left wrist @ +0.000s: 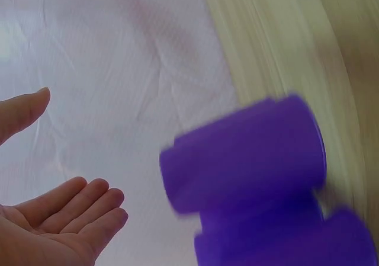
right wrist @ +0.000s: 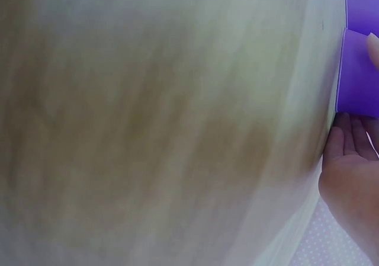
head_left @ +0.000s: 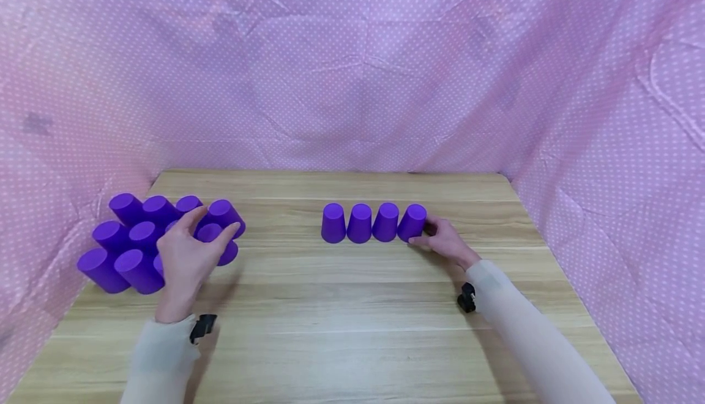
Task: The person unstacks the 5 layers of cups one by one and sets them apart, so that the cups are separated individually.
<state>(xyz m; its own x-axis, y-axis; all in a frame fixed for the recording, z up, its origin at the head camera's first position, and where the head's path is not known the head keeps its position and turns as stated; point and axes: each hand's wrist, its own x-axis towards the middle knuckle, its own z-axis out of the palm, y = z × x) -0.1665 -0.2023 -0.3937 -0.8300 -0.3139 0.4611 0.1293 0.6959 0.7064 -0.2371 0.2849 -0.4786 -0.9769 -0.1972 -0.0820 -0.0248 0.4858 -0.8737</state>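
Observation:
Four-sided views aside, a row of several upside-down purple cups [head_left: 360, 225] stands on the wooden table [head_left: 341, 312], right of its middle. My right hand [head_left: 447, 242] holds the rightmost cup [head_left: 412, 225] of that row low on its side, thumb in front and fingers behind. In the right wrist view the thumb [right wrist: 373, 50] lies against this cup. Over a cluster of more upside-down purple cups [head_left: 132, 263] at the left, my left hand [head_left: 187, 260] hovers with thumb and fingers spread. The left wrist view shows nothing between them; the hand partly hides some cups.
Pink dotted cloth [head_left: 363, 73] hangs behind the table and along both sides. The cup cluster lies close to the table's left edge. A small black device [head_left: 203, 327] is on the left wrist, and another black device [head_left: 467, 298] is on the right.

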